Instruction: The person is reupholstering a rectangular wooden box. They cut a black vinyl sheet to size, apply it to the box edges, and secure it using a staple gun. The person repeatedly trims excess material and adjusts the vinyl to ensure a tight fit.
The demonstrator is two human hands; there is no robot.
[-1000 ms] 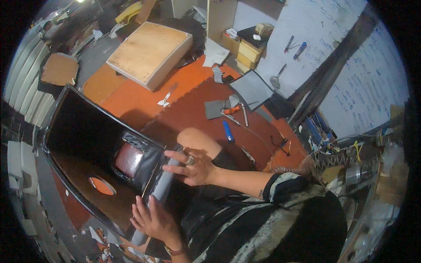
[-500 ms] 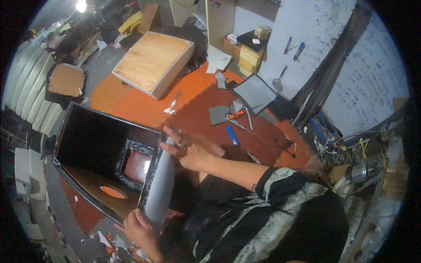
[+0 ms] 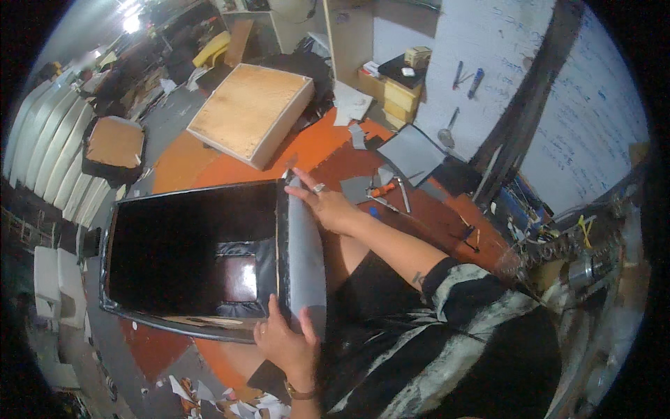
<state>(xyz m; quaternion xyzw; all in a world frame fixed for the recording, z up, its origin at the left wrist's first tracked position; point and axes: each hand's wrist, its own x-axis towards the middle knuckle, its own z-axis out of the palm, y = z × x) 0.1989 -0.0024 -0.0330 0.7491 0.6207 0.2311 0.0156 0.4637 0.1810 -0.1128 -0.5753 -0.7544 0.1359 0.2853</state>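
A deep open box (image 3: 188, 241) covered in black material lies in front of me, with a rectangular opening in its inner floor. A smooth grey sheet (image 3: 306, 251) runs along its end nearest my body. My right hand (image 3: 333, 208), with a ring on it, rests at the far corner of that end, its fingers stretched out and apart against the grey sheet. At the near corner, my left hand (image 3: 286, 346) grips the end's rim, finger on the black edge and thumb on the grey sheet. The undersides of both grips are hidden.
A shallow wooden box (image 3: 251, 108) sits beyond on the orange floor covering. Grey sheet pieces (image 3: 412, 153), an orange-handled tool (image 3: 382, 190) and other tools lie to the right. Scraps (image 3: 258, 405) litter the near floor; stacked white curved panels (image 3: 52, 140) stand at left.
The black box has swung round and shifted right, now lying nearly level across the view. Both hands have moved right with it; the left has also come higher.
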